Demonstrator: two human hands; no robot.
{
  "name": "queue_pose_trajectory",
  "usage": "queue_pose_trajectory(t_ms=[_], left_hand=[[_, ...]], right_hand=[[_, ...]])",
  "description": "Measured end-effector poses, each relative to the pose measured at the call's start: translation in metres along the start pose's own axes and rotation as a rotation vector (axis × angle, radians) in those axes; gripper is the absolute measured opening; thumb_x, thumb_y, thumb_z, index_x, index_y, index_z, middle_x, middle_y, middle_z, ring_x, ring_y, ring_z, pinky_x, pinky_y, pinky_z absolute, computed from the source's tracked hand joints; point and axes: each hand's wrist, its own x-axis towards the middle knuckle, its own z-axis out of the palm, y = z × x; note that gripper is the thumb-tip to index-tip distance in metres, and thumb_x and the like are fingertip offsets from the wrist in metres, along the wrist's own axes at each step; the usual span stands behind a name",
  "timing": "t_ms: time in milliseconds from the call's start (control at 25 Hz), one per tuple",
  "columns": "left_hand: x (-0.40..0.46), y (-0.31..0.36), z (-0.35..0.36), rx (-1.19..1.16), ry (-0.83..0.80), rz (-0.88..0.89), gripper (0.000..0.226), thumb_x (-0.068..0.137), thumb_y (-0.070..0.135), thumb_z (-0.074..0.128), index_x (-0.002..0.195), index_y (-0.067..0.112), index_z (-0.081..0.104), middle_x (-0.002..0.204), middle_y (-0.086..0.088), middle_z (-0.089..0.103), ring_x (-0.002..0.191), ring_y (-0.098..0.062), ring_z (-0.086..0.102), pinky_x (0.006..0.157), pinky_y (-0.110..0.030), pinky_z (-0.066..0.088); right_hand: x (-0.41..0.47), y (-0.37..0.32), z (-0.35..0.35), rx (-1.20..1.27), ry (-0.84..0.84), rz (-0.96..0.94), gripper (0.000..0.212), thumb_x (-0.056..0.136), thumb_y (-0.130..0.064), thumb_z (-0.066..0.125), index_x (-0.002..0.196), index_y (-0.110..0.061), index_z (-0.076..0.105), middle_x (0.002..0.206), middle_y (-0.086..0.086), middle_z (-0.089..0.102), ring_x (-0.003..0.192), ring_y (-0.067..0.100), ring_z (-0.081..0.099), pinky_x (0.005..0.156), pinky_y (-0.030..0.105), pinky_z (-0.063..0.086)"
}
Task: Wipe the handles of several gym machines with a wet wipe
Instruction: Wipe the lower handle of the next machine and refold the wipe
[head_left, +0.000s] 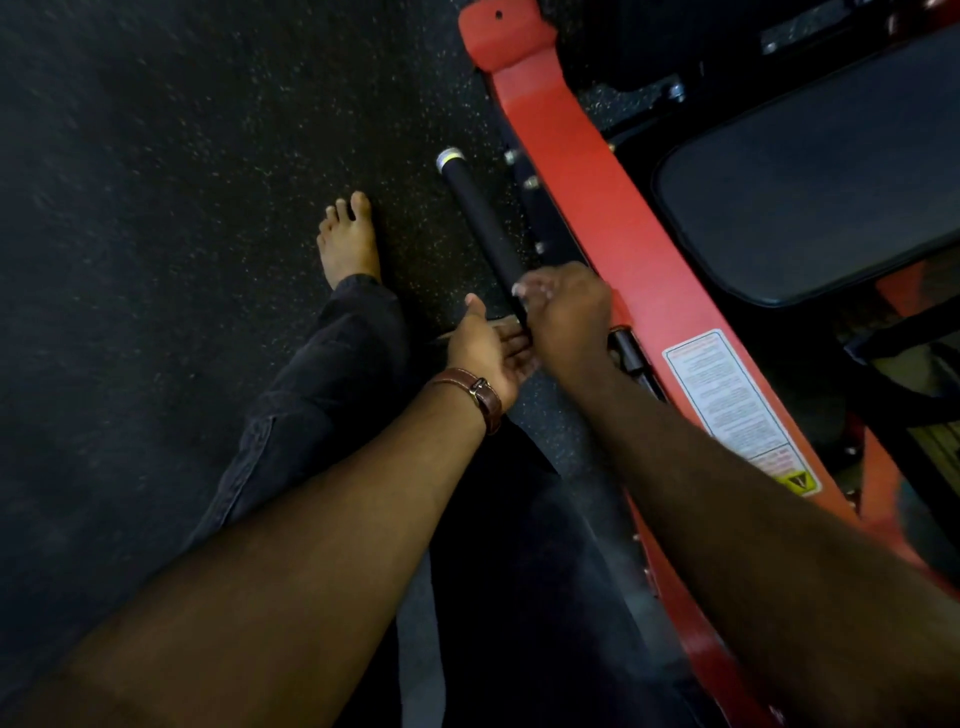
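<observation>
Handle, black foam grip, silver-capped, beside red machine frame.
Right hand clenched around lower end of handle; left hand just beside it, fingers extended and relaxed; wipe not discernible.

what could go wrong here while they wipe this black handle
The right hand grips the near end of the black handle close against the red frame, so knuckles could scrape the bolts there. The far end with the metal cap may get missed. The bare foot lies beside the handle and could be struck if the handle swings. The wipe itself is barely visible.
</observation>
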Motion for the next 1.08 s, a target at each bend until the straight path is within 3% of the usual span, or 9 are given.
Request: queue_pose_trajectory(t_ms=[120, 240, 360, 480, 720, 840, 960, 1040, 1080], left_hand=[[-0.003, 0.002, -0.001, -0.025, 0.001, 0.011, 0.076, 0.105, 0.058, 0.026, 0.111, -0.011, 0.059, 0.132, -0.03, 0.057, 0.124, -0.038, 0.058, 0.103, -0.042, 0.049], [-0.005, 0.0, -0.007, -0.032, -0.013, 0.025, 0.08, 0.103, 0.061, 0.027, 0.131, -0.01, 0.052, 0.135, -0.028, 0.057, 0.125, -0.036, 0.057, 0.104, -0.04, 0.047], [-0.002, -0.001, -0.011, -0.031, -0.017, 0.04, 0.081, 0.103, 0.061, 0.028, 0.136, -0.011, 0.05, 0.136, -0.028, 0.056, 0.127, -0.034, 0.056, 0.106, -0.039, 0.047], [0.002, 0.005, -0.011, 0.003, 0.008, 0.058, 0.081, 0.104, 0.059, 0.027, 0.132, -0.013, 0.05, 0.135, -0.03, 0.055, 0.127, -0.036, 0.055, 0.108, -0.04, 0.046], [-0.005, 0.015, -0.014, 0.046, -0.056, 0.044, 0.086, 0.1, 0.066, 0.026, 0.144, -0.007, 0.041, 0.144, -0.029, 0.047, 0.136, -0.038, 0.046, 0.114, -0.045, 0.036], [-0.007, 0.016, -0.005, 0.114, -0.056, 0.047, 0.087, 0.097, 0.073, 0.025, 0.127, -0.004, 0.055, 0.129, -0.024, 0.058, 0.124, -0.034, 0.056, 0.103, -0.044, 0.045], [-0.019, 0.011, -0.012, 0.148, -0.089, 0.063, 0.083, 0.096, 0.073, 0.024, 0.121, 0.004, 0.062, 0.132, -0.024, 0.061, 0.122, -0.031, 0.058, 0.112, -0.045, 0.04], [0.047, 0.059, -0.044, -0.003, 0.095, 0.113, 0.072, 0.102, 0.057, 0.022, 0.14, 0.004, 0.051, 0.141, -0.027, 0.052, 0.129, -0.035, 0.05, 0.118, -0.049, 0.031], [0.105, 0.088, -0.066, 0.357, 0.269, 0.401, 0.061, 0.103, 0.042, 0.023, 0.148, 0.005, 0.039, 0.146, -0.029, 0.045, 0.136, -0.038, 0.042, 0.118, -0.053, 0.028]], right_hand=[[0.015, 0.01, -0.006, 0.029, -0.004, 0.265, 0.014, 0.085, -0.021, 0.075, 0.088, -0.007, 0.078, 0.09, 0.008, 0.075, 0.081, 0.018, 0.068, 0.079, 0.026, 0.053], [0.001, 0.031, -0.031, -0.08, -0.162, 0.355, 0.019, 0.085, -0.027, 0.076, 0.088, -0.009, 0.077, 0.086, 0.006, 0.074, 0.082, 0.019, 0.069, 0.077, 0.023, 0.053], [0.027, 0.017, -0.02, 0.255, -0.238, 0.616, 0.008, 0.086, -0.009, 0.074, 0.085, -0.002, 0.071, 0.079, 0.012, 0.07, 0.064, 0.02, 0.065, 0.056, 0.022, 0.055], [0.046, 0.009, 0.002, 0.626, -0.253, 0.776, 0.012, 0.09, 0.003, 0.064, 0.079, 0.003, 0.069, 0.095, 0.028, 0.069, 0.073, 0.032, 0.067, 0.068, 0.044, 0.058], [-0.023, 0.019, -0.02, 0.129, 0.064, 0.197, 0.006, 0.075, -0.011, 0.082, 0.081, -0.014, 0.08, 0.076, -0.002, 0.075, 0.066, 0.007, 0.068, 0.068, 0.015, 0.053], [-0.01, 0.004, 0.002, 0.052, 0.14, -0.1, 0.005, 0.075, -0.011, 0.078, 0.08, -0.012, 0.08, 0.079, 0.002, 0.076, 0.068, 0.011, 0.067, 0.067, 0.02, 0.05], [-0.001, 0.0, 0.023, -0.254, 0.017, -0.359, 0.012, 0.08, -0.015, 0.065, 0.073, -0.013, 0.075, 0.075, 0.007, 0.064, 0.065, 0.015, 0.051, 0.056, 0.028, 0.04], [-0.02, 0.013, 0.021, -0.397, -0.078, -0.378, 0.017, 0.083, -0.021, 0.059, 0.074, -0.012, 0.071, 0.078, 0.009, 0.056, 0.07, 0.023, 0.054, 0.053, 0.028, 0.036], [-0.03, 0.018, 0.017, -0.429, -0.085, -0.385, 0.019, 0.083, -0.023, 0.057, 0.074, -0.013, 0.07, 0.076, 0.007, 0.054, 0.072, 0.023, 0.054, 0.053, 0.027, 0.033]])
